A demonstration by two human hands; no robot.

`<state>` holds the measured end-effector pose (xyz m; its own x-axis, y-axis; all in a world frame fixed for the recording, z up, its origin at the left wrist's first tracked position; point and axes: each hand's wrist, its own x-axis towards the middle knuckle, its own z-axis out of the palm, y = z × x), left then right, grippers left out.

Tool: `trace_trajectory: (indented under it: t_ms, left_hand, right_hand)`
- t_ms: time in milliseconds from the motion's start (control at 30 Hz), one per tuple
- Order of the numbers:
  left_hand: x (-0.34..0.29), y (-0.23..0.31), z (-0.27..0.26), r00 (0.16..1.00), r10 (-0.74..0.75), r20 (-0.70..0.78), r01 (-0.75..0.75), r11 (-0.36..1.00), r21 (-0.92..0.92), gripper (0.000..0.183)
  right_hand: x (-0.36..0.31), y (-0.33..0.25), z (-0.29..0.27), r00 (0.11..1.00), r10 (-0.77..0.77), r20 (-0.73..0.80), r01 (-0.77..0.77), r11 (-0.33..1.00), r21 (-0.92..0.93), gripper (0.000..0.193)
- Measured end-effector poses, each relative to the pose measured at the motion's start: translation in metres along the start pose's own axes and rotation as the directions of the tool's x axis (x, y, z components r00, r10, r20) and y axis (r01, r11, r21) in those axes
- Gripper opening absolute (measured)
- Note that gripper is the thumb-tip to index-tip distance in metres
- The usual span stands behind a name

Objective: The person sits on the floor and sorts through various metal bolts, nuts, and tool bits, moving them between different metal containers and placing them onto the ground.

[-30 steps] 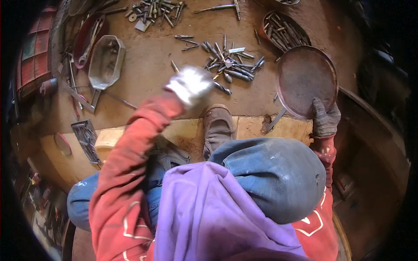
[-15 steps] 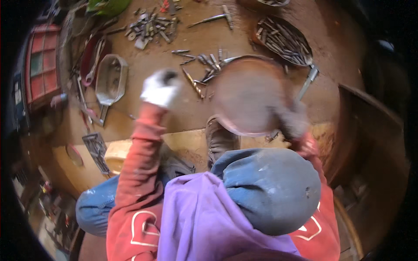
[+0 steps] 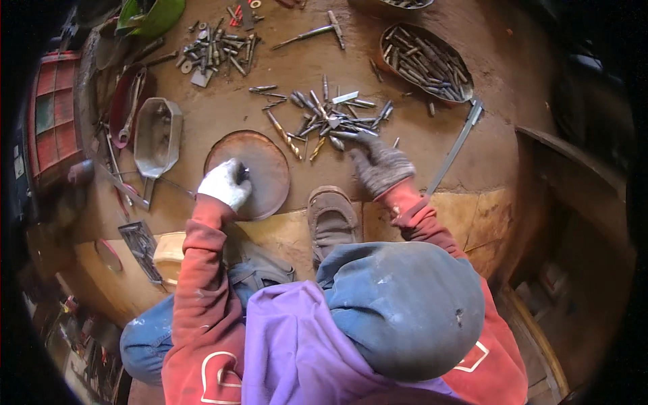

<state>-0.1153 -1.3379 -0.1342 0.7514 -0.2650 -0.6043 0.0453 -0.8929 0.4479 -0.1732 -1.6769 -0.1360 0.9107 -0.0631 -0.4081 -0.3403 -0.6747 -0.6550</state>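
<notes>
Round pan [image 3: 268, 179] shifted from right to left | left hand [image 3: 227, 183] curled over it, grip unclear | right hand [image 3: 379, 164], freed, fingers parted beside drill bits [image 3: 336, 122]

Apparently a workshop: scattered drill bits [image 3: 283, 134], a T-handled tool [image 3: 311, 33].

Points the left forearm [image 3: 205, 253] ahead, curls the white-gloved left hand [image 3: 226, 185] inward; and there, slants the right forearm [image 3: 428, 226] toward the middle, extends the grey-gloved right hand [image 3: 383, 165], back uppermost!
</notes>
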Motion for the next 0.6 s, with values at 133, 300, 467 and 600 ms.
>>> trace_trajectory:
  t_ms: [133,300,467,600]
  left_hand:
    - [-0.003,0.017,-0.008,0.952,-0.012,0.305,0.052,0.991,-0.124,0.037]
    - [0.007,0.024,0.008,0.998,0.051,0.021,-0.047,0.986,-0.161,0.030]
    - [0.063,0.066,-0.013,0.984,-0.054,-0.170,0.054,0.999,-0.010,0.040]
    - [0.094,0.094,-0.017,0.960,-0.281,-0.003,0.279,0.953,0.121,0.043]
  right_hand:
    - [0.008,-0.003,-0.014,0.997,-0.077,-0.016,0.067,0.935,-0.348,0.035]
    - [0.014,-0.013,-0.019,0.972,0.134,0.196,-0.010,0.849,-0.528,0.037]
    - [0.004,0.006,-0.020,0.968,0.119,0.222,-0.055,0.960,-0.273,0.045]
    - [-0.010,-0.030,-0.005,0.871,0.143,0.470,-0.189,0.981,0.052,0.048]
